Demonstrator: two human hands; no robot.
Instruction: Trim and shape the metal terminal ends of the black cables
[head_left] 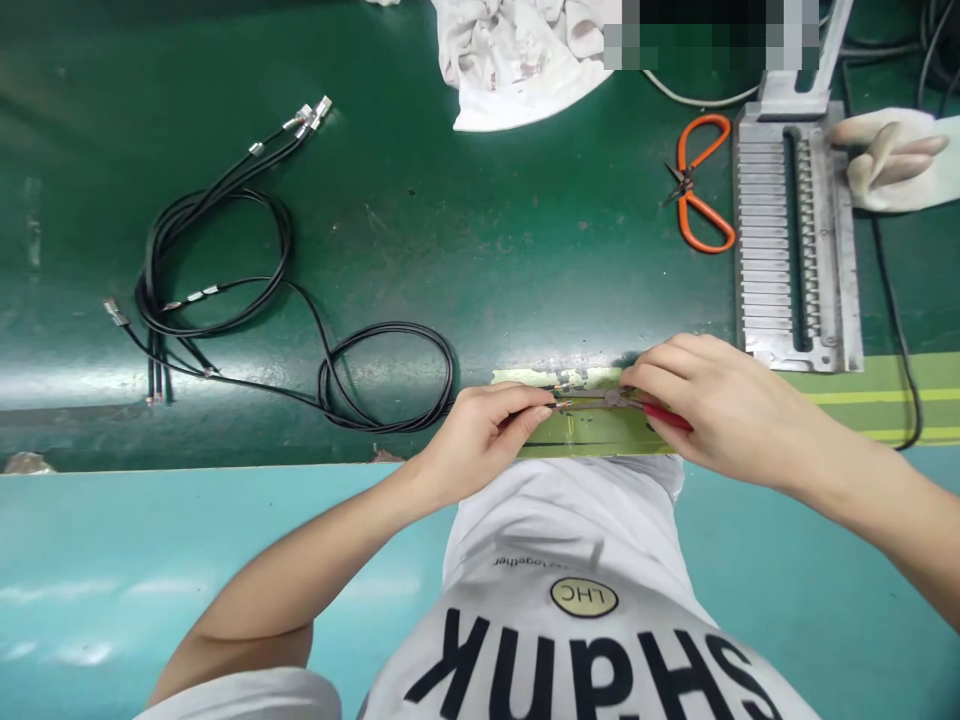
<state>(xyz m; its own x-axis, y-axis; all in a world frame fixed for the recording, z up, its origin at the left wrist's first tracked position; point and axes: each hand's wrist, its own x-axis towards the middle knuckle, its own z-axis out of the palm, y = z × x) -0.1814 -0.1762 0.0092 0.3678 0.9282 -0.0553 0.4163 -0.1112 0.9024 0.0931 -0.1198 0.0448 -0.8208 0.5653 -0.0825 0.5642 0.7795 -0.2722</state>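
At the front edge of the bench, my left hand (491, 430) pinches the end of a thin black cable (386, 427) between thumb and fingers. From there the cable runs left into a small loop on the bench. My right hand (712, 410) is closed around the red handle of slim-nosed pliers (616, 398). The plier jaws point left and meet the cable end just beyond my left fingertips. Whether they grip it is too small to tell. Further left lies a larger coil of black cables (289, 235) with metal connectors (319, 112) on some ends.
Orange-handled scissors (705, 230) lie beside a slotted metal fixture (761, 230) at the right. A white glove (892, 165) touches the fixture's far side; I cannot tell if a hand fills it. White cloth (525, 60) lies at the back. A dark cord (892, 300) runs down the right.
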